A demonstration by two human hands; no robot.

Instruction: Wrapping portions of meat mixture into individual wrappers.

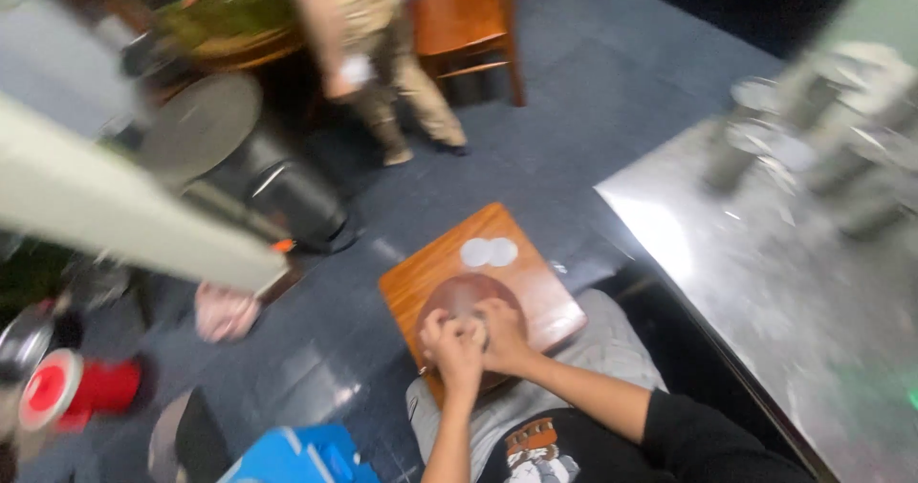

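My left hand (451, 347) and my right hand (502, 333) meet over a round brown disc (459, 295) lying on an orange wooden board (535, 287). Both hands pinch a small pale thing between them; blur hides what it is. Two pale round discs (489, 252) lie side by side on the far part of the board. The board rests over my lap, by my grey shirt (583, 368).
A shiny metal table (765, 273) at the right carries several blurred metal cans (822, 129). Another person (382, 53) stands at the back near a wooden chair (464, 24). A black bin (296, 201), a red roll (72, 387) and a blue object (292, 454) sit at the left.
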